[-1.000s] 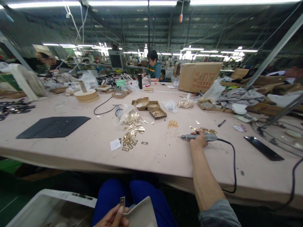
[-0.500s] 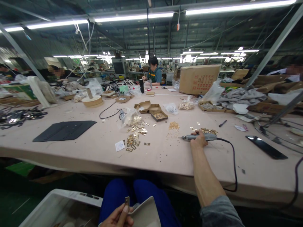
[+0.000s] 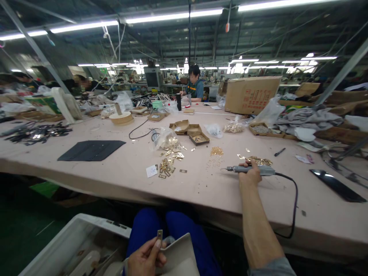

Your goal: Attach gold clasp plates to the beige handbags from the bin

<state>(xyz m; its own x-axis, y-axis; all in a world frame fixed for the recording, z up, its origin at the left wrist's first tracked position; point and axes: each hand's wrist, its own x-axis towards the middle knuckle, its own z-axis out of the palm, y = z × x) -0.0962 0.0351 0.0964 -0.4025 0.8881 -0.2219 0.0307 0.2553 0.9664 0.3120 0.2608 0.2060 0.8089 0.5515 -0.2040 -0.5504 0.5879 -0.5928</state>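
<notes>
Low in the view, my left hand point(image 3: 146, 256) pinches a small metal plate point(image 3: 160, 234) upright between thumb and fingers. Against that hand lies a pale beige panel point(image 3: 184, 253), resting over my lap; how the hand meets it is partly hidden. My right hand point(image 3: 251, 175) is wrapped over a grey electric screwdriver point(image 3: 237, 169), which lies level near the tabletop with its bit pointing left. Left of the bit are tiny gold screws point(image 3: 217, 151), some heaped and some scattered. Just beyond my right hand sits a pile of gold metal pieces point(image 3: 260, 160).
Loose metal plates point(image 3: 166, 167) spill from a plastic bag point(image 3: 168, 138) on the table. A black sheet point(image 3: 92, 150) lies to the left, a glossy black strip point(image 3: 336, 185) to the right. The screwdriver's cord point(image 3: 296, 191) loops over the table edge. A white bin point(image 3: 77, 222) stands lower left.
The whole view has swung slightly left, so the table things appear shifted right. My right hand stays on the screwdriver and my left hand keeps the small metal plate.
</notes>
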